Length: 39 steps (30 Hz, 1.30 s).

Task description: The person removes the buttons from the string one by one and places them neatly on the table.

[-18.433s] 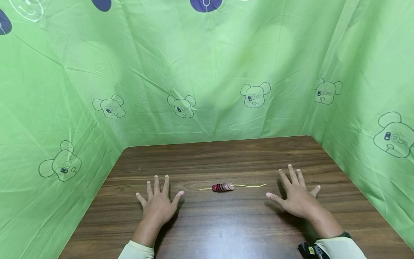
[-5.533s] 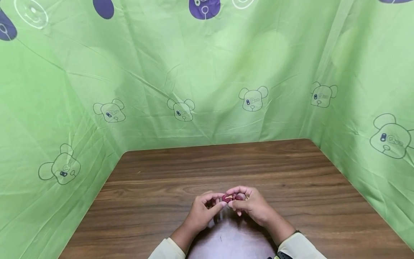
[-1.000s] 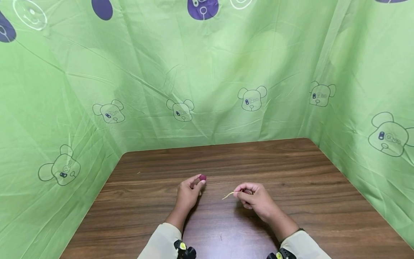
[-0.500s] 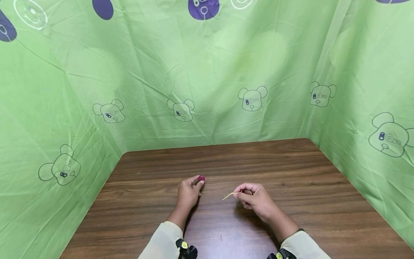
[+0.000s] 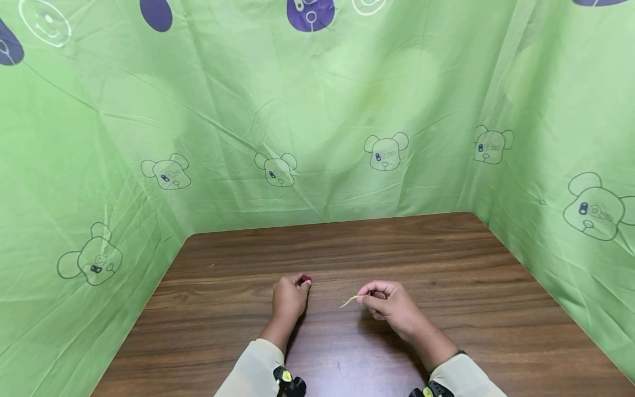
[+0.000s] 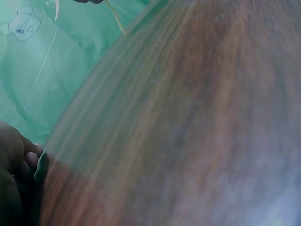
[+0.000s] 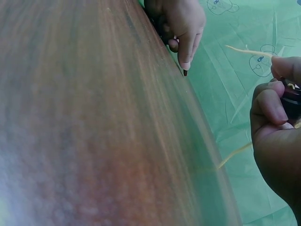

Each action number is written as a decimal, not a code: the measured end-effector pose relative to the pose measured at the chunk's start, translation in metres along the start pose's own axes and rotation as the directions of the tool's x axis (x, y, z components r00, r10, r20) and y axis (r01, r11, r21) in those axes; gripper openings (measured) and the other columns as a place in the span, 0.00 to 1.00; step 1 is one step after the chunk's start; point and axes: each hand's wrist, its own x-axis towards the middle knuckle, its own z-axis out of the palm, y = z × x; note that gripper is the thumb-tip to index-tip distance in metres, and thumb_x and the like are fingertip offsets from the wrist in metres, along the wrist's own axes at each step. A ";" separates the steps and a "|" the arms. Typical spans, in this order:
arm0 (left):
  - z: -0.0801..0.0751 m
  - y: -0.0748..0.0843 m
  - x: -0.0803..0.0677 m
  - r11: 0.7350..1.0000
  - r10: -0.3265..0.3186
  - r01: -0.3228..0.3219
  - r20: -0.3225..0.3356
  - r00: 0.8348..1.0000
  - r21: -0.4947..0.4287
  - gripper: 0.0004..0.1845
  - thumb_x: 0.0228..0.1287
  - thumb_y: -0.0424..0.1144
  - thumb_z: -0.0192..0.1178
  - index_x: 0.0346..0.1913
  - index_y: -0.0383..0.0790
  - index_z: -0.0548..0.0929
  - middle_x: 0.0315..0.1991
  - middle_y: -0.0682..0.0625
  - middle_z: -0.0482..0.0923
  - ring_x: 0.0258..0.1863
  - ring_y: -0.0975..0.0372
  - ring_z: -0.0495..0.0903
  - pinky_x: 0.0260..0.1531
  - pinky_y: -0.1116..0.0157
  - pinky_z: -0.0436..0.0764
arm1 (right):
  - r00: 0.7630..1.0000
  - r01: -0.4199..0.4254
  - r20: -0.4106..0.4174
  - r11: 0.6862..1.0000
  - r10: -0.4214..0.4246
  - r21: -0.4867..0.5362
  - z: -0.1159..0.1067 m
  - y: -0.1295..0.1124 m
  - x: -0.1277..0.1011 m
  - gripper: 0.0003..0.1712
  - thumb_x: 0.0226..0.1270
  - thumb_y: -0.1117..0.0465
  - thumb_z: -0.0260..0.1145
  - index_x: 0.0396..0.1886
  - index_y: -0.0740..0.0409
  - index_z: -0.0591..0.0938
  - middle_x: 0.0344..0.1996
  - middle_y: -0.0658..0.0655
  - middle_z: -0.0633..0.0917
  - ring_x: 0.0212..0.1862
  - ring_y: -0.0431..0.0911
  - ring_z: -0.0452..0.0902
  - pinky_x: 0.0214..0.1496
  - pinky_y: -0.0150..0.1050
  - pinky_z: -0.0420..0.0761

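Note:
In the head view my left hand (image 5: 289, 296) pinches a small maroon button (image 5: 306, 279) between thumb and index finger, low over the wooden table; whether the button touches the wood I cannot tell. To the right, my right hand (image 5: 392, 306) pinches a yellow string (image 5: 349, 300), whose free end points left. Several dark red and pinkish buttons (image 5: 379, 295) sit inside its curled fingers, mostly hidden. The right wrist view shows a dark button (image 7: 292, 101) in that hand, with string ends (image 7: 235, 154) hanging out. Only part of the left hand (image 6: 14, 155) shows in the left wrist view.
The brown wood-grain table (image 5: 317, 242) fills the space under both hands. Green cloth (image 5: 317, 110) printed with bear faces hangs along the back and both sides. A tiny pale speck (image 5: 212, 265) lies at the table's left rear.
At first the string of buttons lay between two spread hands, and later both hands held it. Over the last second my left hand has lowered its single button slightly; the right stays still.

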 end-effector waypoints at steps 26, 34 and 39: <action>-0.003 0.002 -0.002 0.995 0.069 -0.068 -0.014 0.998 0.075 0.07 0.63 0.35 0.77 0.43 0.42 0.97 0.33 0.46 0.93 0.37 0.47 0.92 0.41 0.47 0.89 | 1.000 -0.022 0.020 0.999 0.022 0.023 -0.001 -0.003 -0.003 0.25 0.66 0.73 0.74 0.63 0.69 0.84 0.36 0.44 0.87 0.28 0.33 0.71 0.29 0.25 0.71; -0.003 0.001 -0.002 0.996 0.070 -0.069 -0.006 0.998 0.048 0.07 0.62 0.35 0.77 0.43 0.43 0.97 0.28 0.50 0.90 0.31 0.53 0.88 0.38 0.49 0.88 | 1.000 -0.031 0.009 0.991 0.030 0.134 0.001 -0.001 0.000 0.19 0.68 0.76 0.70 0.51 0.64 0.71 0.33 0.46 0.84 0.29 0.35 0.74 0.29 0.27 0.72; -0.003 0.001 -0.002 0.997 0.065 -0.065 -0.013 0.998 0.033 0.09 0.60 0.36 0.78 0.43 0.42 0.96 0.26 0.51 0.89 0.30 0.52 0.88 0.39 0.49 0.88 | 0.999 -0.036 -0.005 0.992 0.036 0.118 0.002 0.000 0.001 0.17 0.69 0.73 0.71 0.51 0.67 0.73 0.30 0.46 0.83 0.28 0.36 0.74 0.27 0.26 0.70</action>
